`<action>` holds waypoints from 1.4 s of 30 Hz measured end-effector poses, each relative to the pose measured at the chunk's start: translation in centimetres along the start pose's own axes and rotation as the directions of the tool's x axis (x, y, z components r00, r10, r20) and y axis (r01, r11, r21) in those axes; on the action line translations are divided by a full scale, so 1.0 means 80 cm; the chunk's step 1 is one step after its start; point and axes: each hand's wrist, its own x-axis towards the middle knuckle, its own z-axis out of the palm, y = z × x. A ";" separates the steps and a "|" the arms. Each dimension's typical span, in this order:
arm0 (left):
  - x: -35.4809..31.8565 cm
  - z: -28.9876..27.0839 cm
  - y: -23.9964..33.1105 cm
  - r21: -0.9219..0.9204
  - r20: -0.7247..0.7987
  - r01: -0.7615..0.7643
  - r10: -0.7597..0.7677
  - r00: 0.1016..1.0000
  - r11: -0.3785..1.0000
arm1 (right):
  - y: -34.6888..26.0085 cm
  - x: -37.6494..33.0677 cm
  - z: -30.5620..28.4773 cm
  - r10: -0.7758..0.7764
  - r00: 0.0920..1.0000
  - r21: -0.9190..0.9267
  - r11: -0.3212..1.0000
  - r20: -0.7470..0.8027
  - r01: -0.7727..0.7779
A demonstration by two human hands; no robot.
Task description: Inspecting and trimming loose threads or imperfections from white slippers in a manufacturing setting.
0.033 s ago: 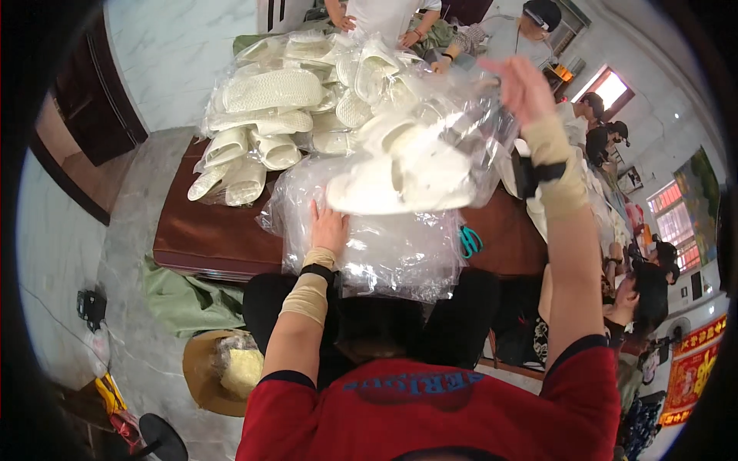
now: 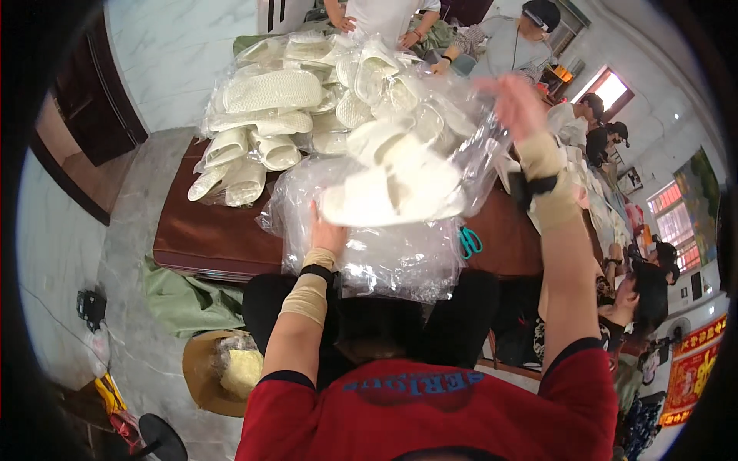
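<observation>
A pair of white slippers point(image 2: 419, 180) hangs tilted over a stack of clear plastic bags point(image 2: 400, 261), partly blurred. Thin clear plastic point(image 2: 484, 146) rises from them to my right hand point(image 2: 516, 107), whose smeared fingers look closed on the bag's upper edge. At the toe end of the slippers is my left hand point(image 2: 329, 234), resting on the bag stack. One of its fingers is stretched out beside the slipper; others are hidden behind it. Both wrists wear beige wraps and black bands.
Bagged white slippers point(image 2: 269, 92) are heaped at the back of the brown table point(image 2: 207, 238). Teal-handled scissors point(image 2: 470, 242) lie right of the bag stack. A cardboard box point(image 2: 201, 376) stands on the floor at left. Other people point(image 2: 523, 38) are across the table and along the right.
My right hand has come down a little and to the left. The slippers have moved lower and left, now covering part of my left hand's fingers.
</observation>
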 end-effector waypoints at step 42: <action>-0.016 0.002 0.001 0.336 -0.096 -0.085 0.124 0.988 0.938 | 0.259 -0.167 0.063 0.654 0.678 -0.431 0.747 0.335 -0.507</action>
